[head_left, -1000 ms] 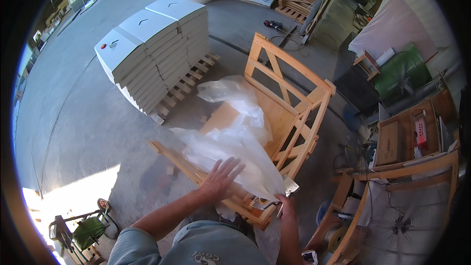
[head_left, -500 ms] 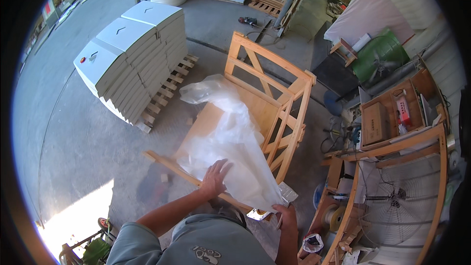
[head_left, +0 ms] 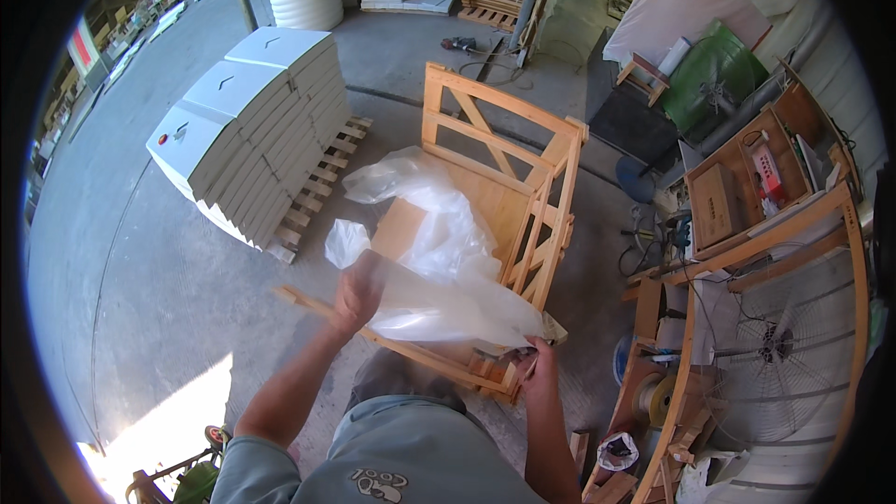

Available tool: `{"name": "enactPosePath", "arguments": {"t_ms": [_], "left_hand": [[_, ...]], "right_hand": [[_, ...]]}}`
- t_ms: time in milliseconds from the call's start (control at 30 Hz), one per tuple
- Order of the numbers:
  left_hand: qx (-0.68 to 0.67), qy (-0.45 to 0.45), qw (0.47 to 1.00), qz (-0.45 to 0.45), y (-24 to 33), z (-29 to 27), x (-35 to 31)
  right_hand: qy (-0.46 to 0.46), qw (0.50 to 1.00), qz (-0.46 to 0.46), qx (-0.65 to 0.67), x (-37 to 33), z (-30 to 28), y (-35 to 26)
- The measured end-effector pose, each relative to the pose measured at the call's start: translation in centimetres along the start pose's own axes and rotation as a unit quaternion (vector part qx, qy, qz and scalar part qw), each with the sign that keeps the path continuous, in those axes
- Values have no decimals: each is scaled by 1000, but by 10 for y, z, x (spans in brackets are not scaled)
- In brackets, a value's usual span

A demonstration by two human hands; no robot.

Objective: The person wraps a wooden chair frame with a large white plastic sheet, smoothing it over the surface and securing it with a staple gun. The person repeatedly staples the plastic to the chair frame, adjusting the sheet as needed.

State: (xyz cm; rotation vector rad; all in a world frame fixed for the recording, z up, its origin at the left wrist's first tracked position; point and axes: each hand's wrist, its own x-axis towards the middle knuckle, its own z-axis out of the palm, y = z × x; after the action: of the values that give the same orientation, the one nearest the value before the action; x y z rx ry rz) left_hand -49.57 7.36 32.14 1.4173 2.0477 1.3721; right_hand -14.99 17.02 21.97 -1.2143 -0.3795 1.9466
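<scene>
A translucent plastic sheet [head_left: 448, 303] is stretched between my two hands, and its far part lies crumpled in a wooden crate [head_left: 509, 210]. My left hand [head_left: 357, 297] is closed round the sheet's left edge, with a loose tuft sticking out beyond the fist. At the crate's near right corner, my right hand [head_left: 539, 361] pinches the sheet's other end; the fingertips are partly hidden. Slatted sides rise at the far end and right of the crate. A plain wooden rail [head_left: 411, 352] runs low along its near side, in front of my legs.
Pale panels [head_left: 252, 121] are stacked on a pallet [head_left: 322, 173] to the left. A large caged fan [head_left: 770, 345] and a wooden shelf frame [head_left: 686, 364] with a wire spool [head_left: 656, 399] stand close on the right. A green drum fan [head_left: 719, 84] is farther back.
My left hand was spread on the sheet; now it grips the edge and has moved up and left, pulling the plastic taut. My right hand has shifted slightly farther away, still holding its end.
</scene>
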Motion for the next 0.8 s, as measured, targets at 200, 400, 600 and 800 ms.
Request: {"name": "enactPosePath", "arguments": {"t_ms": [200,400,600,800], "left_hand": [[220,-192,954,69,-9,-38,28],[424,-299,855,-21,-106,-76,72],[381,-43,913,-139,-178,-145,176],[378,110,919,-24,-158,-244,267]], "right_hand": [[-15,998,-35,48,59,34,-45],[-17,995,-99,-22,107,127,-78],[-41,981,-183,-53,124,252,-108],[-93,927,-354,-82,88,322,-171]]}}
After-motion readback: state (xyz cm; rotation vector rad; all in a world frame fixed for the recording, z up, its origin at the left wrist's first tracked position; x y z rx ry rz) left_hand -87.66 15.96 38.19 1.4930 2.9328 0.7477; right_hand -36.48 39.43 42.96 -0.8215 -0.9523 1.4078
